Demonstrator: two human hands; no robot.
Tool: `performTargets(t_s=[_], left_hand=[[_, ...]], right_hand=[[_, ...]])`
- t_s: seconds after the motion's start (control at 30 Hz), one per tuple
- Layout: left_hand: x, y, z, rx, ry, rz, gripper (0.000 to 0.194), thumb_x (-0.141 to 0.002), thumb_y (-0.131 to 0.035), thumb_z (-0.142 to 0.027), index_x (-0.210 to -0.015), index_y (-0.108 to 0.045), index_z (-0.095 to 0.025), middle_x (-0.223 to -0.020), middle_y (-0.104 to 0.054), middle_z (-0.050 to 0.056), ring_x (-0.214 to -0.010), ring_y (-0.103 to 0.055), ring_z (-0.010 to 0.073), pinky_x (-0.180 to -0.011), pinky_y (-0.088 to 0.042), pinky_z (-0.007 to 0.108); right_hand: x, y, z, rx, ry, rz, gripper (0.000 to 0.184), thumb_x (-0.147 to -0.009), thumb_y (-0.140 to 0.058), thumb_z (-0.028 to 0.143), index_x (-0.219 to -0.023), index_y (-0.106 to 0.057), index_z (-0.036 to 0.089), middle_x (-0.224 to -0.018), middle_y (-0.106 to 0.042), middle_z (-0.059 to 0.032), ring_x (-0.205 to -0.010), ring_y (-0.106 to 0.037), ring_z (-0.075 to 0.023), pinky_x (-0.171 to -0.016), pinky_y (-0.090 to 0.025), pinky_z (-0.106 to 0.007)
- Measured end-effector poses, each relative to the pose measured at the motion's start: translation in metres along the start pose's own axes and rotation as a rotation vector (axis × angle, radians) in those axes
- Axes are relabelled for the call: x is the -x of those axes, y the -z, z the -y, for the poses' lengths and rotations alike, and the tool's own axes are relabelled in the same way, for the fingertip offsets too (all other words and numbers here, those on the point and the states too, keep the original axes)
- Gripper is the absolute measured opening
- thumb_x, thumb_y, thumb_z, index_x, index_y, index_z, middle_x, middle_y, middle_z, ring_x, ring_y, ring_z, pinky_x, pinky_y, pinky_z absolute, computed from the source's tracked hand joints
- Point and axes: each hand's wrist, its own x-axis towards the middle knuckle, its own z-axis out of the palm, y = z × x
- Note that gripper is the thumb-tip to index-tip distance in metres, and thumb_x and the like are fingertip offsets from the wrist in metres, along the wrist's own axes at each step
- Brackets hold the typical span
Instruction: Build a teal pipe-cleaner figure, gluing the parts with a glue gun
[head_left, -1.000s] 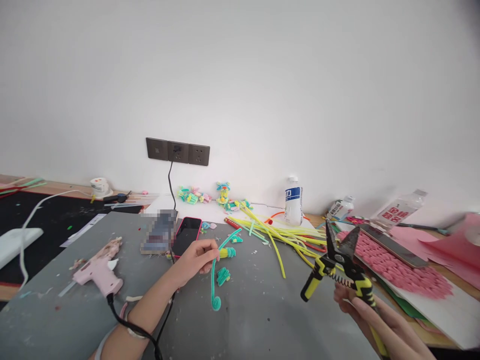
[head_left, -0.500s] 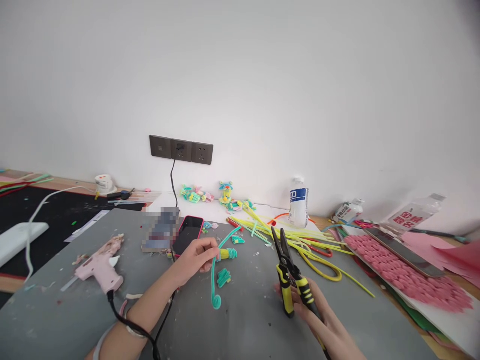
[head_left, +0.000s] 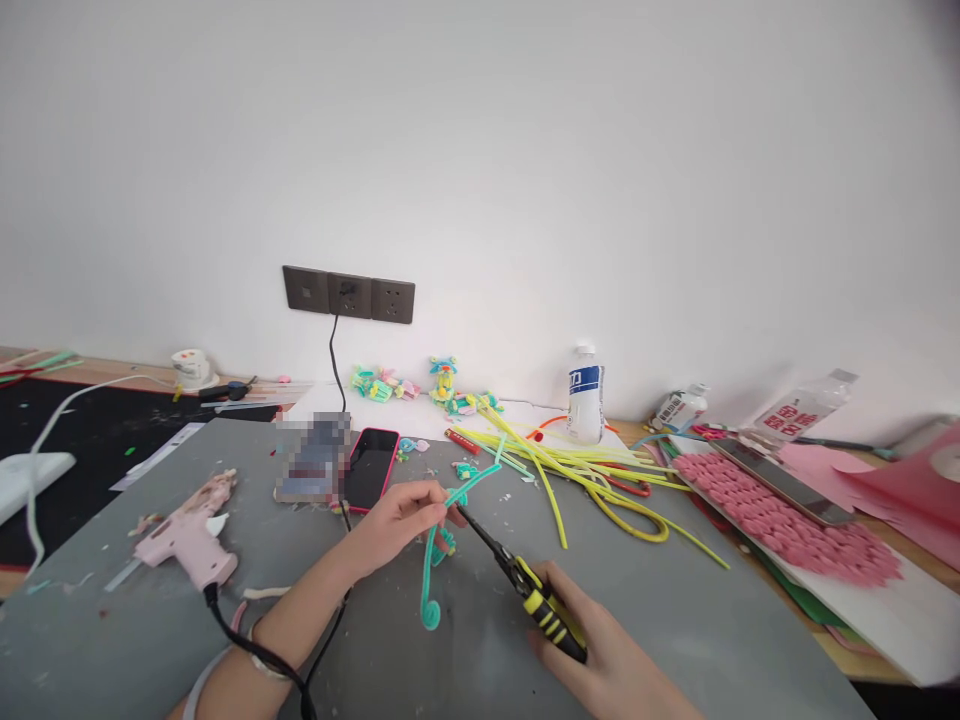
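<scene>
Between its fingertips my left hand [head_left: 409,520] pinches a teal pipe cleaner [head_left: 427,572], bent in the middle and coiled into a small spiral at its lower end. My right hand [head_left: 581,635] is wrapped around the yellow-and-black handles of a pair of pliers [head_left: 517,575]. The pliers' narrow jaws reach up to the left fingertips, beside the bend of the pipe cleaner; whether they grip it cannot be made out. Behind the pipe cleaner lies a small coiled teal piece [head_left: 444,545], partly hidden. Another teal piece [head_left: 466,470] rests farther back on the grey mat.
A pink glue gun [head_left: 191,540] lies at left, its black cord passing by my left forearm. A pink-edged phone [head_left: 371,465] is behind my left hand. Yellow pipe cleaners [head_left: 592,475] spread at back right, near a bottle [head_left: 585,400]. Finished pipe-cleaner figures [head_left: 444,380] stand by the wall.
My right hand has swung the pliers left, bringing the jaws from upright and apart to the pipe cleaner at my left fingertips. The view has shifted slightly.
</scene>
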Motion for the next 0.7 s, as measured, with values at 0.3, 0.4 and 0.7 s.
performTargets(t_s=[0.3,0.4,0.7], left_hand=[[-0.006,-0.003,0.004,-0.117,-0.069,-0.023,0.04,-0.089,-0.063,-0.049,-0.066,-0.053,-0.017,-0.076,-0.053,0.002,-0.076,-0.057,0.0183,-0.068,-0.044,0.027],[-0.007,-0.005,0.004,-0.136,-0.048,-0.027,0.041,-0.088,-0.062,-0.051,-0.066,-0.052,-0.018,-0.075,-0.054,0.002,-0.07,-0.051,0.0164,-0.065,-0.041,0.027],[-0.011,-0.011,0.006,-0.138,-0.044,-0.017,0.045,-0.088,-0.062,-0.055,-0.064,-0.051,-0.018,-0.073,-0.05,0.002,-0.083,-0.057,0.0214,-0.066,-0.04,0.026]], right_hand=[[-0.001,-0.004,0.014,-0.045,-0.027,-0.011,0.021,-0.08,-0.059,0.03,-0.095,-0.07,0.02,-0.079,-0.073,-0.0015,-0.073,-0.064,-0.0213,-0.063,-0.05,-0.025],[0.0,-0.006,0.013,-0.028,-0.037,-0.017,0.021,-0.079,-0.058,0.029,-0.094,-0.07,0.02,-0.08,-0.074,-0.0016,-0.075,-0.064,-0.0213,-0.063,-0.049,-0.024],[0.002,-0.022,-0.002,-0.051,-0.046,-0.077,0.016,-0.079,-0.059,0.035,-0.082,-0.068,0.022,-0.072,-0.069,-0.0005,-0.069,-0.06,-0.0199,-0.062,-0.048,-0.025]])
